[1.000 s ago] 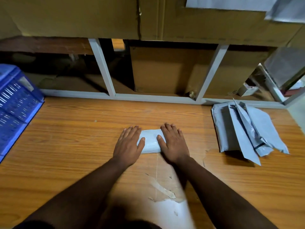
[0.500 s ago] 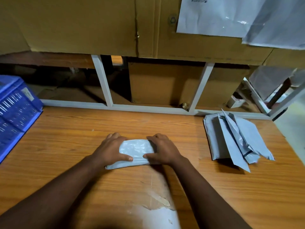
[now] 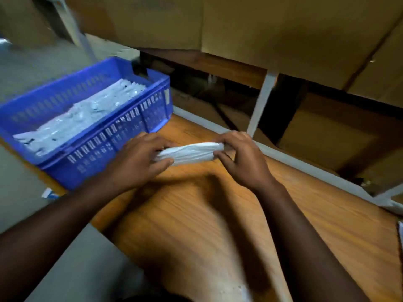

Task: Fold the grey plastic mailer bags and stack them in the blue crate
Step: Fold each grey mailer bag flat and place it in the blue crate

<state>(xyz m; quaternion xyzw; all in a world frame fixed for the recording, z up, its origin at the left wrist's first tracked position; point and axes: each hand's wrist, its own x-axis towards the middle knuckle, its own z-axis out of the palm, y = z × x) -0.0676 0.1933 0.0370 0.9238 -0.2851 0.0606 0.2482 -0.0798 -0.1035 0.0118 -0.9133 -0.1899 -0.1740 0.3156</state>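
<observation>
A folded grey mailer bag (image 3: 192, 153) hangs a little above the wooden table (image 3: 218, 214), held between both hands. My left hand (image 3: 139, 162) grips its left end, thumb underneath. My right hand (image 3: 242, 160) pinches its right end. The blue crate (image 3: 104, 140) stands at the table's left edge, just left of my left hand. Inside it lies a stack of folded grey bags (image 3: 82, 116) that fills most of the floor.
Large cardboard boxes (image 3: 261, 29) rise behind the table on a white metal frame (image 3: 261, 101). A white rail (image 3: 305, 164) runs along the table's back edge. Grey floor (image 3: 76, 258) shows beyond the table's left edge.
Both hands have lifted the folded bag off the table and carried it left toward the crate. The view has swung left, so the crate is in full view and the loose bag pile is out.
</observation>
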